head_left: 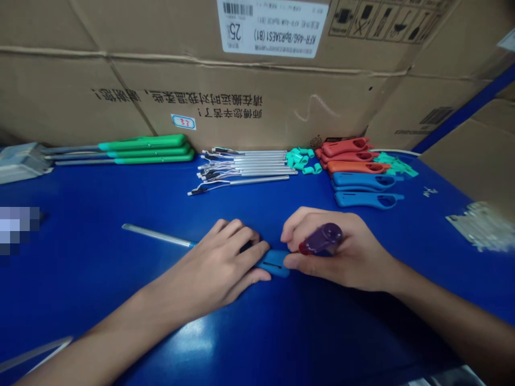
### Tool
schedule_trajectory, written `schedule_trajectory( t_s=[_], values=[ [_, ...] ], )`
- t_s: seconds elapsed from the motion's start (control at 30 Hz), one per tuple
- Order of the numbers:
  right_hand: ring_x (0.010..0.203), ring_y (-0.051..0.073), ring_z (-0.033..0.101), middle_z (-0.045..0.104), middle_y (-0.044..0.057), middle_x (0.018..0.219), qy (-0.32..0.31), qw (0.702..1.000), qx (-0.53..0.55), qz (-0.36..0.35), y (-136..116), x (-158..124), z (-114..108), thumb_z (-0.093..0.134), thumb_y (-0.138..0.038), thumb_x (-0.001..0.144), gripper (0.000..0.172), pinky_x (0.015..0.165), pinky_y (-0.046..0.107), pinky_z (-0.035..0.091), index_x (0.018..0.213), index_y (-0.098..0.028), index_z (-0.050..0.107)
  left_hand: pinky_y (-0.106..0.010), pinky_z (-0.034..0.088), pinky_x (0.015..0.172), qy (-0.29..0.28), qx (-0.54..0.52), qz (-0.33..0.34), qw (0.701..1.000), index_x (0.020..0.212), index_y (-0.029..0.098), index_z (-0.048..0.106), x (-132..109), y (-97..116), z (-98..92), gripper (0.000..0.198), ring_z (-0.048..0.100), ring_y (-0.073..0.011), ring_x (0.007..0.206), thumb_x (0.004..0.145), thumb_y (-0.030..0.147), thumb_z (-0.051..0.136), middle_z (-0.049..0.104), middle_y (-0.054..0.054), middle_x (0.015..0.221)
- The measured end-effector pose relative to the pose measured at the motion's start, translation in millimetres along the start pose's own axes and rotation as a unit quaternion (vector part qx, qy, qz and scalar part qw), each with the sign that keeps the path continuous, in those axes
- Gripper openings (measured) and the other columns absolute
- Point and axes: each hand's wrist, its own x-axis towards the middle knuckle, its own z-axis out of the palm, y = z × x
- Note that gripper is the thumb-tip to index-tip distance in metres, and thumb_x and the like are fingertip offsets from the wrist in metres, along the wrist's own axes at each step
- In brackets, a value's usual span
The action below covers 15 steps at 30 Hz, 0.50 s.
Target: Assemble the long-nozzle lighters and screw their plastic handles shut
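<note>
My left hand (231, 257) is wrapped over a blue long-reach lighter (274, 262), pressing it against the table. Its silver tube (159, 235) sticks out to the left, past the knuckles. The right end of the casing, with a dark slot in it, shows between my hands. My right hand (341, 249) is closed around a screwdriver with a purple handle (324, 238); its shaft and tip are hidden. The right thumb is at the casing's right end.
Along the back lie green lighters (153, 150), silver tubes with wires (261, 166), teal caps (300, 158), red casings (346, 147) and blue casings (364, 200). Small clear parts (483, 228) lie at the right. A large cardboard box (161, 69) stands behind the blue table (249, 343).
</note>
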Motion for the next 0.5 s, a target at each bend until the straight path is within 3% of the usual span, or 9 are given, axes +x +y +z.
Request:
schedule_trajectory(
  t_s=[0.13,0.3,0.5],
  values=[
    [0.081,0.013,0.068,0.070,0.007,0.099,-0.039,0.995,0.085,0.027,-1,-1,-2,0.071,-0.014,0.088,0.002,0.070,0.022,0.057,0.090,-0.015,0.069,-0.038,0.043,0.080,0.000,-0.007,0.001,1.000,0.112,0.015,0.063,2,-1,0.4,0.032,0.051,-0.0235,0.093,0.101,0.042,0.048,0.060,-0.009,0.100],
    [0.075,0.010,0.067,0.070,0.009,0.110,-0.094,0.967,0.225,0.076,-4,-2,-8,0.064,-0.013,0.093,0.015,0.065,0.021,0.059,0.105,-0.014,0.073,-0.039,0.043,0.079,0.004,-0.003,0.006,1.000,0.115,0.015,0.062,1,-2,0.5,0.032,0.051,-0.0244,0.093,0.101,0.040,0.050,0.060,-0.009,0.100],
    [0.077,0.012,0.069,0.072,0.011,0.106,-0.122,0.960,0.235,0.097,2,-2,-11,0.059,-0.015,0.098,0.022,0.075,0.026,0.058,0.116,-0.011,0.070,-0.039,0.043,0.077,0.003,-0.005,0.006,1.000,0.112,0.015,0.062,0,-1,0.0,0.029,0.050,-0.0245,0.091,0.100,0.039,0.051,0.059,-0.009,0.098]
  ],
)
